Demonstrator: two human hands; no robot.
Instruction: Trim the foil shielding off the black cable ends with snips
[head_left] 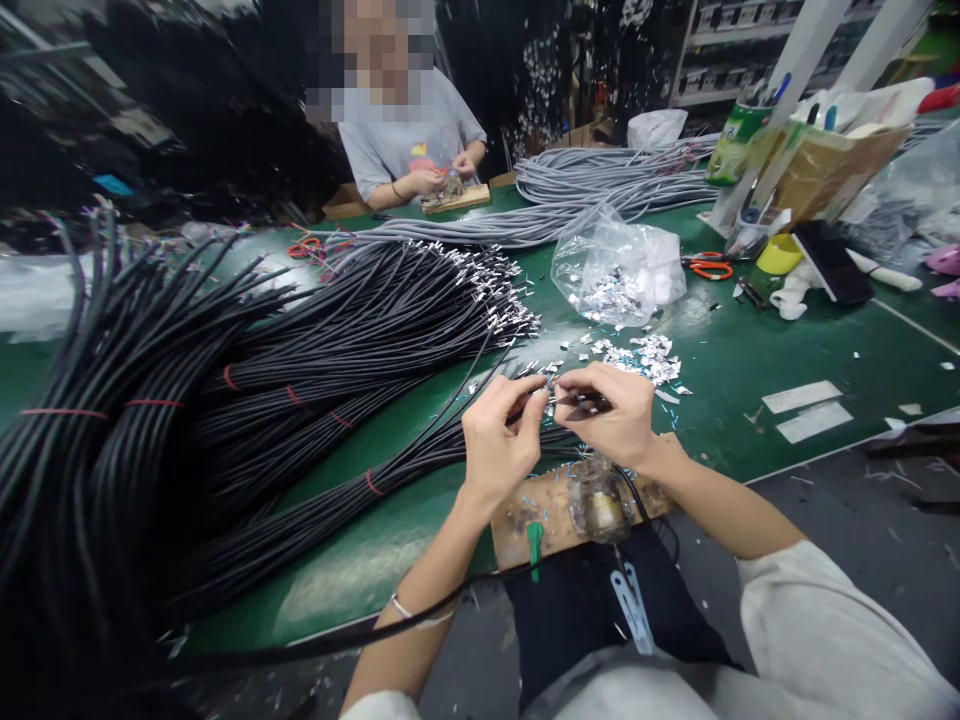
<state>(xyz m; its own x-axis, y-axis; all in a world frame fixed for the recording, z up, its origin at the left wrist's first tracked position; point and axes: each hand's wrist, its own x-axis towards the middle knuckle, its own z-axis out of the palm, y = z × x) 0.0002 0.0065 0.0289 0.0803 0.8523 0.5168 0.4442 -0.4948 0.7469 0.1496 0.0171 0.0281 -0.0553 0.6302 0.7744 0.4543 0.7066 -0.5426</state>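
Note:
My left hand [499, 440] is closed, thumb and forefinger pinching a black cable [516, 414] near its end. Close against it, my right hand [611, 412] is closed around a small dark tool [589, 402]; its exact kind is hidden by the fingers. The fingertips of both hands nearly meet at the cable's end, where thin wires barely show. Below the hands lies a wooden board [517, 515] with a round, brownish metal piece [601, 508] on it. Behind my hands, white and blue scraps [649, 358] are scattered over the green table [712, 400].
Bundles of black cables [352, 340] with red ties fill the left side. Grey cable coils [600, 178] lie at the back, near a plastic bag [619, 265] of scraps and orange-handled scissors [709, 265]. Another person [420, 140] works across the table. A phone [831, 262] stands at right.

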